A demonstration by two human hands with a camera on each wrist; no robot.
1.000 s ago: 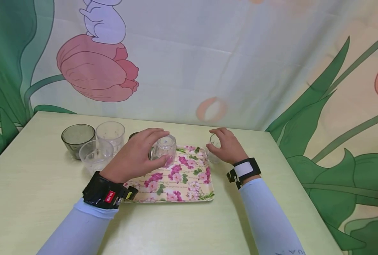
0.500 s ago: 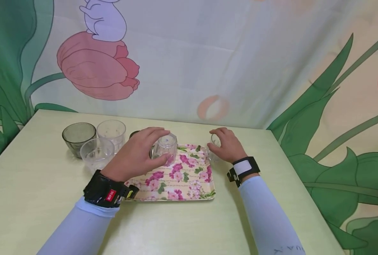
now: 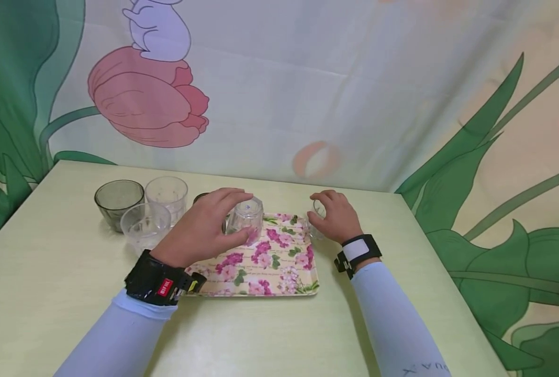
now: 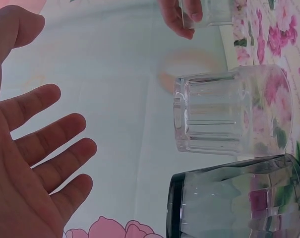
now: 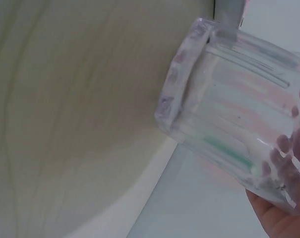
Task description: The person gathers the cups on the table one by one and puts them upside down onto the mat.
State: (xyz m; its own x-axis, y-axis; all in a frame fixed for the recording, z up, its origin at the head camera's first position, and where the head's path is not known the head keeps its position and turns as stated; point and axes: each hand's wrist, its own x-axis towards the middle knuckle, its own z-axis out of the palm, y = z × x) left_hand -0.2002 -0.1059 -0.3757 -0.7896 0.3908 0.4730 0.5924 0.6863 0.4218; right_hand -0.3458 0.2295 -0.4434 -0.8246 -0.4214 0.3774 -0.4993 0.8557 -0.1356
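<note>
My left hand (image 3: 209, 228) is held over the left part of a floral tray (image 3: 279, 272), fingers apart and thumb spread. In the left wrist view, a gap separates it from a clear faceted glass (image 4: 234, 111), which stands upside down on the tray. Beside that is a grey-tinted glass (image 4: 234, 203), mostly hidden by my hand in the head view. At the tray's right edge, my right hand (image 3: 338, 217) grips another clear glass (image 5: 234, 104) near its upper end. Its thick base points down toward the table in the right wrist view.
Left of the tray stand a smoky grey glass bowl (image 3: 119, 201), a clear glass (image 3: 167, 196) and a clear bowl-shaped glass (image 3: 145, 225), close together. The pale table (image 3: 242, 335) meets a printed curtain (image 3: 260, 104) at its back edge.
My right hand and its glass have edged slightly left, toward the tray. My left hand keeps its place over the tray, and the head view has shifted a little.
</note>
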